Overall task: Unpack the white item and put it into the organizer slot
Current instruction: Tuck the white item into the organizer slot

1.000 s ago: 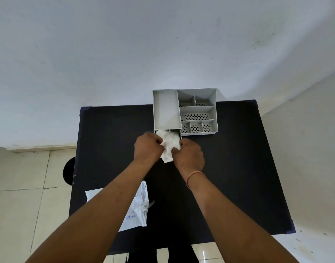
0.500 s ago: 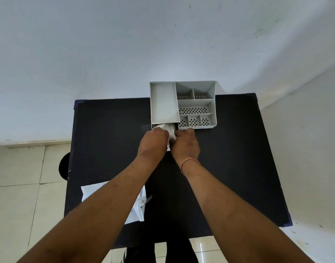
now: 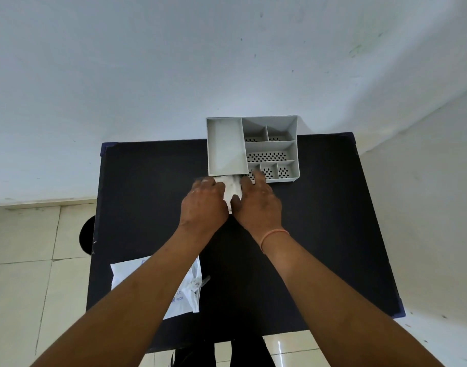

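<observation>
A grey organizer [image 3: 293, 128] with several compartments stands at the far edge of the black table [image 3: 319, 221]. Its tall left block [image 3: 224, 144] has a low opening at the front. A crumpled white item [image 3: 232, 188] sits at that opening, partly inside it. My left hand [image 3: 203, 205] and my right hand [image 3: 259, 203] press against it from both sides, fingers closed around it. The front part of the white item is hidden by my fingers.
A torn white plastic package [image 3: 186, 290] with blue print lies near the table's front left, partly under my left forearm. A dark round object [image 3: 86, 237] sits on the tiled floor left of the table. A white wall rises right behind the organizer.
Both hands have carried the white item forward from mid-table to the organizer's front opening and have pushed it partly in. My right fingers have spread toward the perforated front slots.
</observation>
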{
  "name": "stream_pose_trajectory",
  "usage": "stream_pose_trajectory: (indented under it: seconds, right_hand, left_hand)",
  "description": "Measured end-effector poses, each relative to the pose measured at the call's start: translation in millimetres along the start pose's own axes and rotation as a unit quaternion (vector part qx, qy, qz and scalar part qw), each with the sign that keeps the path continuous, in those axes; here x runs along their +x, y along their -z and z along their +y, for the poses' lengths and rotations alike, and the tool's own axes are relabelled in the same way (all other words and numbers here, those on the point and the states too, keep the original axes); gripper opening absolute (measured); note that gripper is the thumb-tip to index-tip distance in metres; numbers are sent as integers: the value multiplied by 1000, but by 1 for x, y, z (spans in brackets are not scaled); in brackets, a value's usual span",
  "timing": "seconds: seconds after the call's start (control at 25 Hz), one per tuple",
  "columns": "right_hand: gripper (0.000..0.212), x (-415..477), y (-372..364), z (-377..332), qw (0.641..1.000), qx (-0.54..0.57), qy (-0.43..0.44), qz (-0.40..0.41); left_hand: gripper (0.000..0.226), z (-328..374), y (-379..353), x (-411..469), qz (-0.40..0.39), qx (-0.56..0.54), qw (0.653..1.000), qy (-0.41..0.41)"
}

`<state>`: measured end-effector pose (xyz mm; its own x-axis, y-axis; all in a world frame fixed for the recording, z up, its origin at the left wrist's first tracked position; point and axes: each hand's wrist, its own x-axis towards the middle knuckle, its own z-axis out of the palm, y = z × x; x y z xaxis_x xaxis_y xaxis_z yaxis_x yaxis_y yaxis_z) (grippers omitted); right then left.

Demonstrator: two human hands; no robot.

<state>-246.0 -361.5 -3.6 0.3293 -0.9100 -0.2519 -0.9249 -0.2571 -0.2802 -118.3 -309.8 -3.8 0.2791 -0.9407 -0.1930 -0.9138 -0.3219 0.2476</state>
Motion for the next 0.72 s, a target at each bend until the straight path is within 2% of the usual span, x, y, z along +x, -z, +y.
stream_pose_trajectory:
  seconds: [0.08,0.16,0.24,0.36,0.44,0.56,0.64,0.72]
  right_hand:
    - [31,-3,-3,7,999,-29,41,18]
    - [29,-1,-9,14,997,-53,37,-33]
    - [35,3,-14,20,993,-57,18,-98]
    - [40,7,-14,19,989,-68,17,-127]
    - [37,8,-11,16,995,-43,22,-83]
    - [39,10,-7,14,999,14,33,-13]
    - [47,13,-7,13,998,24,37,-42]
    - [56,16,-10,13,994,9,34,-102]
  left_hand:
    - [33,-10,-5,-8,33,18,999,-25]
    - [37,-21,-15,-10,16,67,993,-93]
    - [33,-29,-24,-8,-18,117,983,-142]
    - [33,-33,-27,-5,-53,112,982,-140]
    - [34,-31,-21,-3,-52,81,988,-123]
    - [38,-25,-10,-1,-3,18,995,-102]
    - [48,-25,-11,-3,34,11,992,-118]
    - [59,-26,-16,-4,36,14,991,-130]
